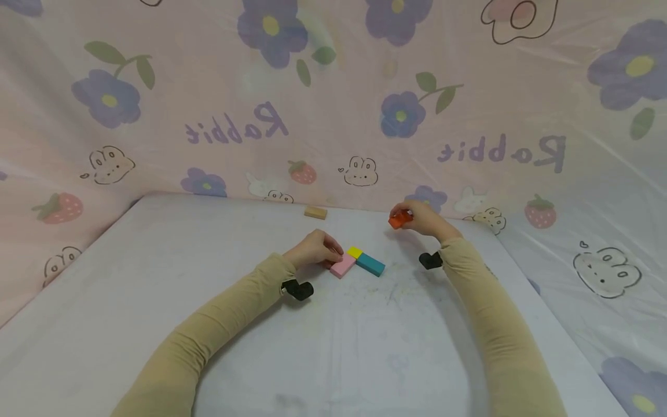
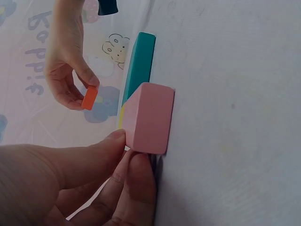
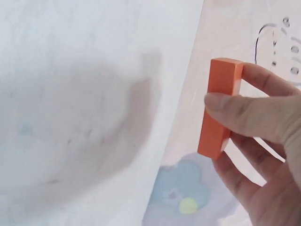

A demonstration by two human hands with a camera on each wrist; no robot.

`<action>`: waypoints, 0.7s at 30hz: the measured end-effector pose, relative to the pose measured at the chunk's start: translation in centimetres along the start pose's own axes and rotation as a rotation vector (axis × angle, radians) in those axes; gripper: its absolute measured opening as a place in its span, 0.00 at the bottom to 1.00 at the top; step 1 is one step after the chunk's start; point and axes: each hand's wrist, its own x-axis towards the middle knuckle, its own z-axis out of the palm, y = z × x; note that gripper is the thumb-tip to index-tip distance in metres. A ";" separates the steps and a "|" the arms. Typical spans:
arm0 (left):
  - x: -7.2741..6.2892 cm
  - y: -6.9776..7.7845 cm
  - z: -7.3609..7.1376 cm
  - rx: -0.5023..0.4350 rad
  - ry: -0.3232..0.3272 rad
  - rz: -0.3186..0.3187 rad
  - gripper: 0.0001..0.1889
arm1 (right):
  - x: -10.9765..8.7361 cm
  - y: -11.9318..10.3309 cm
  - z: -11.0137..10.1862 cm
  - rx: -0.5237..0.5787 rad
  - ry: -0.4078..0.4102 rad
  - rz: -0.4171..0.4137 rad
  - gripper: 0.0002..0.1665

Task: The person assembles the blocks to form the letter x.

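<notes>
My right hand [image 1: 424, 219] holds an orange block [image 3: 218, 106] raised off the table, pinched between thumb and fingers. In the head view it is at the back right. My left hand [image 1: 312, 249] is low at the table, its thumb and fingertips on the near-left end of a pink block [image 2: 153, 120]. That pink block lies flat, angled, with its far end against a small yellow block [image 1: 355, 252]. A teal block [image 1: 370, 264] runs from the yellow one toward the front right. In the left wrist view the pink block hides most of the yellow one.
A plain wooden block [image 1: 315, 213] lies near the table's back edge. The white-covered table [image 1: 250, 370] meets a printed cloth [image 1: 333, 116] with flowers and rabbits at the back and sides. Black wrist-camera mounts [image 1: 298, 289] hang beneath both wrists.
</notes>
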 end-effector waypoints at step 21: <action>0.0 0.1 -0.1 -0.002 0.000 -0.025 0.08 | 2.1 -4.3 2.3 -0.050 -0.070 -0.151 0.18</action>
